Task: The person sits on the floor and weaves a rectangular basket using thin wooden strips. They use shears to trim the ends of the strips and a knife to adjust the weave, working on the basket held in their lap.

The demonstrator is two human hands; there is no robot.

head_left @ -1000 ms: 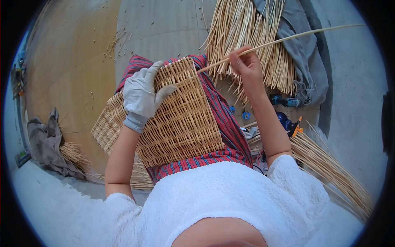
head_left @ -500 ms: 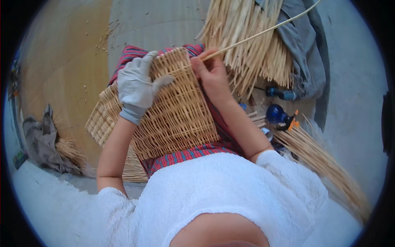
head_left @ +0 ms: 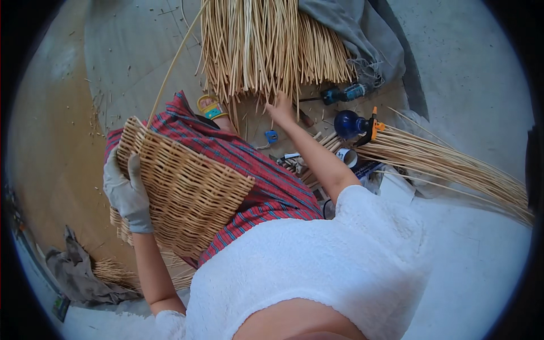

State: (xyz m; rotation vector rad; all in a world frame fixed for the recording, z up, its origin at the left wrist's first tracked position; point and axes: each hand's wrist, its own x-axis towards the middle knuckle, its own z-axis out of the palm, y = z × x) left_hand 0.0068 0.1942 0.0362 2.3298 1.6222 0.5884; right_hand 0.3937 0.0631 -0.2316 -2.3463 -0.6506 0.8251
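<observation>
Just beyond a white textured top (head_left: 294, 255), on a red striped cloth (head_left: 277, 181) over the lap: a woven wicker panel (head_left: 187, 192), tilted, pale honey in colour, tightly laid in wavy rows, straight along the upper edge, with one long rod (head_left: 170, 79) rising from the top corner. Clasped at the left edge by the gloved left hand (head_left: 126, 192), grip closed on the wicker, thumb over its face. To the right, near a white ring or cup (head_left: 352, 158) with contents too small to read: a round blue spray bottle (head_left: 347, 123), black-and-orange trigger on top, filling impossible to make out. Farther ahead, at the lower ends of a thick sheaf of pale rods (head_left: 266, 45): the bare right hand (head_left: 281, 110), grip impossible to judge, around a rod or not. Nearby on the floor, a blue-and-black power drill (head_left: 343, 93); beyond, a bunched grey cloth (head_left: 368, 39).
</observation>
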